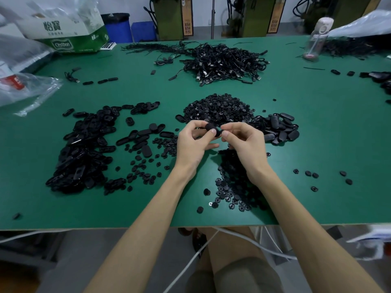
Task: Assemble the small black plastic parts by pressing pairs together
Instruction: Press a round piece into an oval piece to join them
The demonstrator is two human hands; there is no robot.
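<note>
Above the middle of the green table (317,144), my left hand (193,142) and my right hand (245,142) meet fingertip to fingertip. Both pinch a small black plastic part (212,130) held between them; whether it is one piece or two pressed together I cannot tell. A heap of small round black parts (220,109) lies just behind my hands. More round parts (232,187) are scattered under and in front of my right wrist. A large pile of oval black shells (84,151) spreads at the left, and a smaller pile of ovals (279,127) sits at the right.
A heap of black cables (224,62) lies at the back centre. A green and white carton (69,28) and clear plastic bags (23,85) occupy the back left. A clear bottle (317,39) stands at the back right. The table's front edge (84,228) runs below my forearms.
</note>
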